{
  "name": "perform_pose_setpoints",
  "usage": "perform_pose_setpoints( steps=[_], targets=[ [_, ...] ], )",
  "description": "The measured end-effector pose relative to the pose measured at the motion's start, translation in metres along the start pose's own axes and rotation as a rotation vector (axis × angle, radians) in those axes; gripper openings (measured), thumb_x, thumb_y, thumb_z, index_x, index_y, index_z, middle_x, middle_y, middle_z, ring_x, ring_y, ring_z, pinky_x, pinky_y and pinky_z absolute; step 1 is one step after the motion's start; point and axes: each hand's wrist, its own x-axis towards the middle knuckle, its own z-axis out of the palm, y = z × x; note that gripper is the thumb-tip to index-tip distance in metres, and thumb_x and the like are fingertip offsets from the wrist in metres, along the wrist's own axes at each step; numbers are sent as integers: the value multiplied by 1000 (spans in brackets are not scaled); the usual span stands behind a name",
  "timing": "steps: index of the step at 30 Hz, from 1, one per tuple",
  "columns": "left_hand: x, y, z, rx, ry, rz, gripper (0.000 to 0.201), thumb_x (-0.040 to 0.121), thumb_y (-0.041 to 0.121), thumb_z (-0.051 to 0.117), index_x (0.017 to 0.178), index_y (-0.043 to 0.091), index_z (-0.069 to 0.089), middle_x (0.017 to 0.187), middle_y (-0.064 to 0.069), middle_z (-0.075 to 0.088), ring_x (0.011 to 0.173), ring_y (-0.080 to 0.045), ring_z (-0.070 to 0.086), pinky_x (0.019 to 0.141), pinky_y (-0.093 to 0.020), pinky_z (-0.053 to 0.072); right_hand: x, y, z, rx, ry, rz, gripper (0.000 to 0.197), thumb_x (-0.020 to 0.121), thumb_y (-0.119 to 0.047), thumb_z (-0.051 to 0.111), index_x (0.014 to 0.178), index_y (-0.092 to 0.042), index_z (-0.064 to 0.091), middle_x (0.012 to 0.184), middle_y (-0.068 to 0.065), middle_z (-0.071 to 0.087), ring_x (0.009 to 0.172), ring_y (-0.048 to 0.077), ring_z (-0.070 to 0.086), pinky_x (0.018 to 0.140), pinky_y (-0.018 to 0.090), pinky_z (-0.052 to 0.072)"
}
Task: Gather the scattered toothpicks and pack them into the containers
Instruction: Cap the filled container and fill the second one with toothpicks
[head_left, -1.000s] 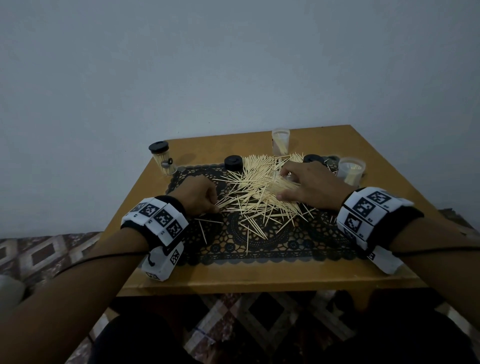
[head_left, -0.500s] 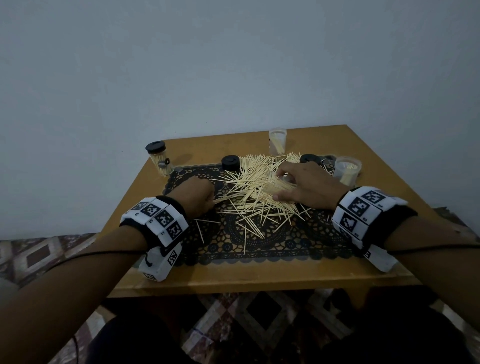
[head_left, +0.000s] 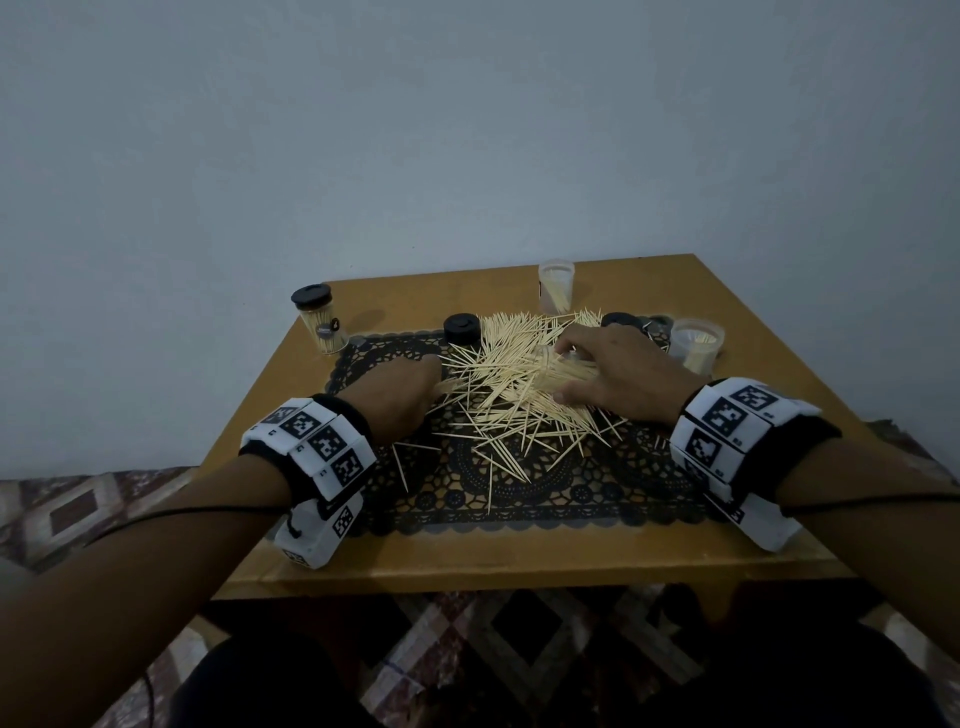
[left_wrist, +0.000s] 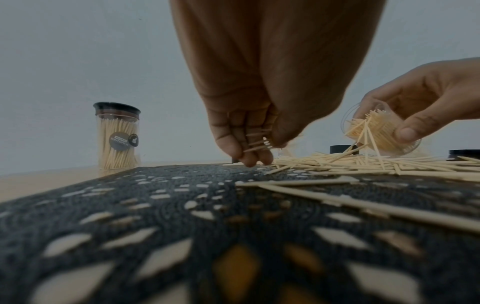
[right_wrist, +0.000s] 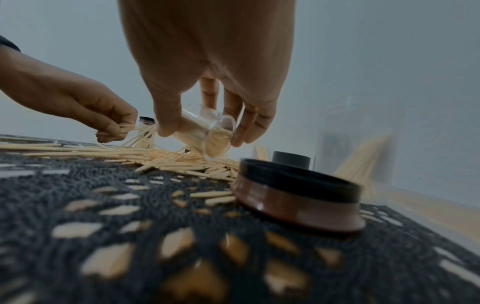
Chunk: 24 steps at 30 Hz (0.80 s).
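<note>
A small bundle of toothpicks (left_wrist: 259, 142) is pinched in the curled fingers of the left hand (head_left: 400, 395) at the left edge of the pile (head_left: 519, 395); a clear container (right_wrist: 207, 133), nearly full, is held tilted by the right hand (head_left: 618, 374) low over the pile, its mouth toward the left hand; if it is tipped further, the sticks already hanging from the mouth could slide out; the bundle could also splay and miss the narrow opening. The toothpicks are thin, pale and pointed, crossed in a heap on the black lace mat (head_left: 519, 499) in the middle of the tabletop (head_left: 519, 561).
</note>
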Motion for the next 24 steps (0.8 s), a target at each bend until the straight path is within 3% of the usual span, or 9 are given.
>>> perform_pose_setpoints(
  steps=[5,12,16,20,22,24],
  targets=[
    [-1,6,-5,-180,185,134,12,97,18,51,85,15,49,79,1,57,72,-17,50,62,-28,33,3,2,2,-7,40,-22,52,78,-42,77,121,-20,58,114,5,63,103,21,53,80,30,39],
    [10,29,-13,-326,239,228,9,90,19,64,91,12,71,74,13,59,64,8,51,61,-6,37,-1,-5,1,2,4,-61,50,81,-41,75,123,-20,57,118,5,63,102,20,57,86,36,48],
    [14,47,-15,-446,241,216,9,87,16,67,91,10,74,72,5,67,57,2,57,59,-11,46,-2,-9,2,5,1,-85,49,80,-40,75,121,-20,58,116,4,64,100,19,59,85,37,49],
    [19,56,-17,-480,242,196,9,83,14,72,91,9,73,77,1,69,56,11,55,57,-4,40,-2,-12,3,3,-8,-95,48,81,-41,74,120,-19,57,115,6,65,101,22,60,85,40,50],
    [22,58,-18,-507,234,152,13,82,13,74,93,9,70,84,-1,70,61,6,57,58,-5,42,-2,-12,2,19,-2,-83,48,81,-40,75,121,-18,58,115,7,65,101,22,61,84,37,50],
    [24,58,-20,-578,226,91,15,81,12,74,94,11,66,89,-2,70,70,-4,61,64,-14,50,-3,-11,0,31,2,-61,50,80,-39,76,122,-17,58,116,8,65,97,21,62,80,32,49]
  ],
)
